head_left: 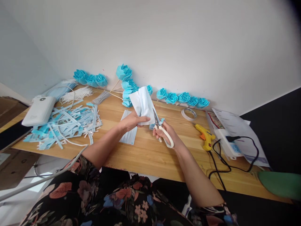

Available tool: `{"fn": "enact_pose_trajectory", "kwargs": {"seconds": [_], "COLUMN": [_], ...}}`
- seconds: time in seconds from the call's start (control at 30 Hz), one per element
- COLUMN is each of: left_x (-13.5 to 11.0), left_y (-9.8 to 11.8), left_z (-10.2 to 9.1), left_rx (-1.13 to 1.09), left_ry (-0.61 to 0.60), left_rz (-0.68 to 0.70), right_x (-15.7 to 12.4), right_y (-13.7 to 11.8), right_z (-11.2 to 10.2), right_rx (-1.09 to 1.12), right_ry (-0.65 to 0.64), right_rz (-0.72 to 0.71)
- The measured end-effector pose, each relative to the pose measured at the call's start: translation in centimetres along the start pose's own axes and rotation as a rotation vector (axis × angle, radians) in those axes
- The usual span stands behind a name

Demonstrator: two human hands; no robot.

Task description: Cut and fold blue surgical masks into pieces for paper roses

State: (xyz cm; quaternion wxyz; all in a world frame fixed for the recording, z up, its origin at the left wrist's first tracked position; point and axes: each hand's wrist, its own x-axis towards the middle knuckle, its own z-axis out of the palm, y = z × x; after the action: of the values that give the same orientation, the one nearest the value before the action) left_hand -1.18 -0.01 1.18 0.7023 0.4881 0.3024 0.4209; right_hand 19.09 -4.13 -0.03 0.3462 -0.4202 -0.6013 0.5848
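Note:
My left hand (133,121) is closed on a white sheet of mask fabric (143,103), held upright above the wooden table (150,153). My right hand (162,131) grips white-handled scissors (162,130) whose blades meet the sheet's lower right edge. A small blue scrap (161,120) shows by the blades. Another flat face mask (129,133) lies on the table under my left hand.
A heap of blue and white cut strips (63,124) and a white device (39,110) lie at left. Blue fabric roses (182,98) line the wall. A yellow glue gun (205,135), power strip (229,144), black cords, papers and tape roll (188,113) sit right.

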Motion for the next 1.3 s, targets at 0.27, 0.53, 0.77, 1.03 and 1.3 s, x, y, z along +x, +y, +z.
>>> {"fn": "enact_pose_trajectory", "kwargs": {"seconds": [0.27, 0.53, 0.77, 1.03, 1.3], "left_x": [0.2, 0.1, 0.1, 0.3, 0.2], "left_y": [-0.4, -0.2, -0.2, -0.3, 0.0], "left_z": [-0.4, -0.1, -0.1, -0.2, 0.0], "left_rx": [0.011, -0.024, -0.005, -0.005, -0.006], "left_ry": [-0.026, -0.015, -0.033, 0.033, 0.055], "left_rz": [0.023, 0.014, 0.016, -0.008, -0.017], "right_x": [0.0, 0.0, 0.1, 0.1, 0.3], "right_y": [0.0, -0.2, 0.5, 0.7, 1.1], "right_z": [0.2, 0.3, 0.1, 0.2, 0.3], "right_rx": [0.060, 0.056, 0.072, 0.080, 0.091], "right_ry": [-0.008, 0.012, 0.010, 0.034, 0.068], "right_rz": [0.002, 0.014, 0.001, 0.022, 0.024]}}
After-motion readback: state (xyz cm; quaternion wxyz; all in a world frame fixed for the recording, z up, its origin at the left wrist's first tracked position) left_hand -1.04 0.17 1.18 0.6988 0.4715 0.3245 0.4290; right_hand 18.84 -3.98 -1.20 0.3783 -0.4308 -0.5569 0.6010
